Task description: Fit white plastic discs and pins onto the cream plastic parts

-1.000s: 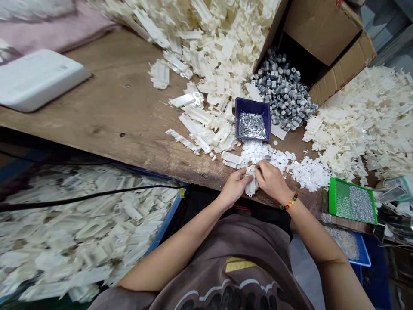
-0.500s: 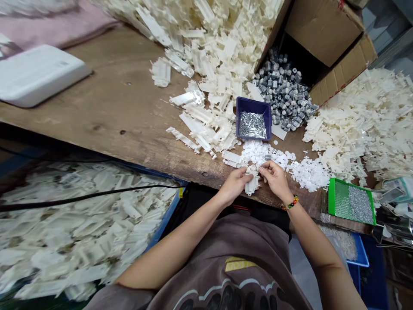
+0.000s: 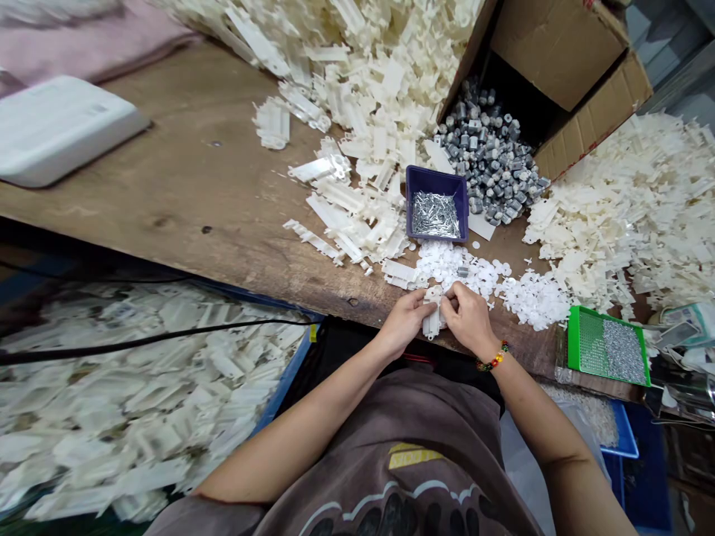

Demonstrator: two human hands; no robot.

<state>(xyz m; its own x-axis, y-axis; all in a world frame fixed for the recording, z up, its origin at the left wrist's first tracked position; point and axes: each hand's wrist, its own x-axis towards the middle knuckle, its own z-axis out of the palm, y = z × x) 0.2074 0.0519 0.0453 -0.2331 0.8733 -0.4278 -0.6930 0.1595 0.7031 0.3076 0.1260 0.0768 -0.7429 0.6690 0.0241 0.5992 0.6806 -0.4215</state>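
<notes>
Near the table's front edge, my left hand (image 3: 407,318) grips a white plastic housing part (image 3: 431,321), its thumb lying across the top. My right hand (image 3: 467,316) is closed at the part's right side, thumb and fingers pinched together; whatever sits between the fingertips is too small or hidden to make out. Just beyond the hands lies a heap of small white plastic discs (image 3: 447,260). Behind the discs stands a dark purple tray (image 3: 410,205) holding thin metal pins (image 3: 436,214). One more white housing part (image 3: 401,274) rests to the left of the discs.
Grey cylindrical pieces (image 3: 485,152) spill from a cardboard box (image 3: 558,52). Piles of white plastic parts (image 3: 631,208) lie right and behind. A green basket (image 3: 574,339) with small metal pieces is at right. A white box-shaped device (image 3: 61,130) sits left, above a parts-filled bin (image 3: 139,394).
My right hand has moved slightly left and closer onto the white plastic housing part, its fingers curling more tightly. The left hand keeps its hold almost unchanged.
</notes>
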